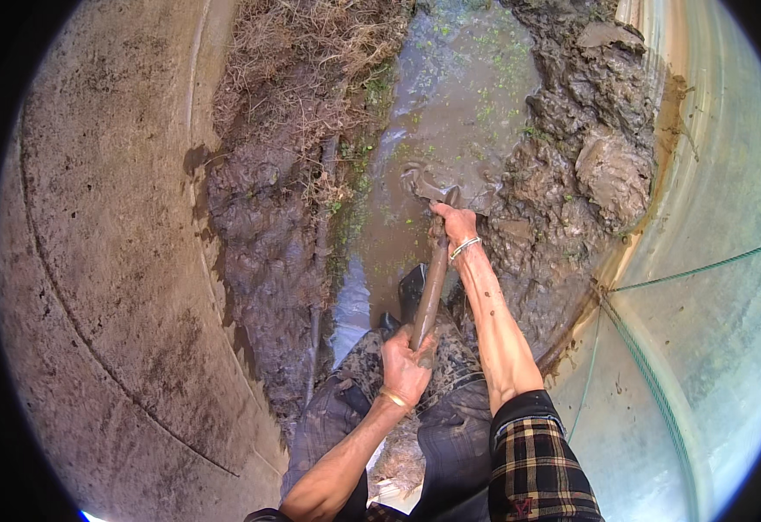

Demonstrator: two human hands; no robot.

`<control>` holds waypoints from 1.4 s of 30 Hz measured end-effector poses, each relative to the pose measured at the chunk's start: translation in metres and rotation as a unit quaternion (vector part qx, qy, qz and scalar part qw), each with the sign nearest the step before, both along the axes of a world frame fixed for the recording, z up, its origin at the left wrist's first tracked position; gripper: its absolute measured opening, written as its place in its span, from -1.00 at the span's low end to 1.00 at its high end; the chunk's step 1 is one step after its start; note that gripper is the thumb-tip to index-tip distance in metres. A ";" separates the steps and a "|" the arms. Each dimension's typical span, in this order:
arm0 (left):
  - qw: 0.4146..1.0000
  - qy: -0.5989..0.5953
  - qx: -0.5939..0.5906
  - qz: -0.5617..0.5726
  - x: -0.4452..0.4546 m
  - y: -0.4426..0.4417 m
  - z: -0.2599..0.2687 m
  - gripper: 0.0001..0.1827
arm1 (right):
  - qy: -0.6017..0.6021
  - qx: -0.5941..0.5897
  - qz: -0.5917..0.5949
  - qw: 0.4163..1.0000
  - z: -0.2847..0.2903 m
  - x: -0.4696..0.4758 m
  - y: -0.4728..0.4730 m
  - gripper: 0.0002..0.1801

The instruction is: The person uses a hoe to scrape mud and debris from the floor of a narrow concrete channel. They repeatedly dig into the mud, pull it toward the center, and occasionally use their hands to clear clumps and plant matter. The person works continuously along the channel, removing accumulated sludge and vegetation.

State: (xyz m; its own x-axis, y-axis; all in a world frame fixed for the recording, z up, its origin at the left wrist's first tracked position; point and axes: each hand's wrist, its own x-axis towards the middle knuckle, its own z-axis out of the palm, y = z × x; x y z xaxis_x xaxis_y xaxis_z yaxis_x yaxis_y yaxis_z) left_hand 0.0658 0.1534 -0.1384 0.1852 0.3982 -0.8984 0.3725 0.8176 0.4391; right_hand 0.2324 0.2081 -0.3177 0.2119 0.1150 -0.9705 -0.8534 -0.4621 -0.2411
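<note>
A mud-coated pole handle [431, 293] of a digging tool slants up from my legs to the muddy water. My left hand [406, 367] is wrapped around its near end, with a gold-coloured bangle at the wrist. Farther down the shaft, close to the water, my right hand [456, 225] grips it; a pale bracelet [464, 247] circles that wrist. The tool's head is hard to make out, hidden by wet mud [434, 184] at the water's surface. Both hands bear smears of mud.
Brown water [465, 117] with green bits fills a narrow trench. Heaped wet mud [569, 150] lines its right side. Mud and dry roots [309, 59] lie left, beside a stained wall [119, 228]. Translucent sheeting [713, 261] with green ropes [654, 372] curves along the right. Dark boots [412, 290] stand in the trench.
</note>
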 end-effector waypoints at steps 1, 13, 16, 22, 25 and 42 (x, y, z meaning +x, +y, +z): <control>0.999 -0.023 -0.022 0.043 0.004 0.002 -0.001 -0.91 | 0.002 -0.006 0.003 1.000 0.003 0.007 0.002 -0.78; 0.993 -0.045 -0.014 0.112 0.012 0.000 -0.001 -0.92 | -0.037 -0.019 0.021 0.999 0.001 0.004 0.007 -0.78; 0.994 -0.013 0.002 0.109 0.010 -0.007 0.007 -0.89 | -0.043 0.004 -0.004 0.999 0.003 -0.006 0.001 -0.80; 0.997 -0.036 -0.009 0.062 0.020 0.001 -0.001 -0.93 | -0.007 0.019 0.024 0.999 -0.006 0.015 0.006 -0.82; 0.991 -0.048 -0.028 0.124 0.015 -0.001 -0.009 -0.92 | -0.054 0.012 0.022 0.998 -0.004 0.005 0.010 -0.82; 1.000 0.000 0.026 0.014 0.030 0.009 -0.005 -0.96 | -0.060 -0.012 0.031 0.998 -0.026 0.014 0.003 -0.83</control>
State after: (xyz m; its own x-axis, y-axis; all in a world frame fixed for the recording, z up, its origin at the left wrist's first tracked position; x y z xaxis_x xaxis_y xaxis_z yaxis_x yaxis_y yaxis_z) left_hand 0.0959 0.1628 -0.1433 0.1729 0.4497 -0.8763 0.3503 0.8034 0.4814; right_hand 0.2465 0.2109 -0.3438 0.3199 0.1086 -0.9412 -0.7890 -0.5195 -0.3281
